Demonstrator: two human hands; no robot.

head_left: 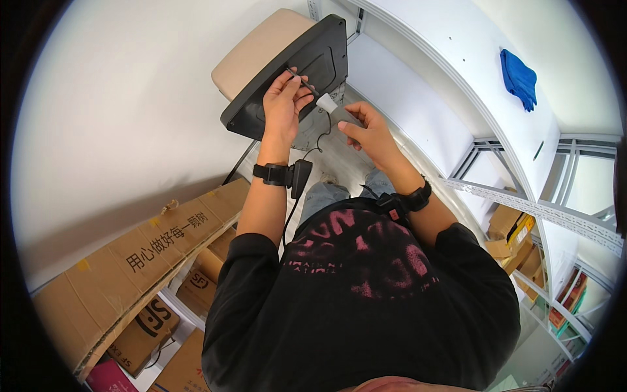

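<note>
A chair seat or back with a beige cushion (255,52) and a black plastic panel (330,49) stands tilted beside the white wall, its black side facing me. In front of the panel is what looks like a screwdriver (326,102), with a thin dark shaft, a white collar and a grey handle. My left hand (282,98) pinches the shaft near its far end, close to the panel. At the other end, my right hand (371,134) has its thumb and fingers around the grey handle. Whether the tip touches the panel I cannot tell.
A long cardboard box (124,261) runs along the wall at left, above more cartons (147,333). White metal shelving (418,85) stands at right, with a blue cloth (519,78) on it and boxes (516,232) lower down. A black cable (320,140) hangs below the panel.
</note>
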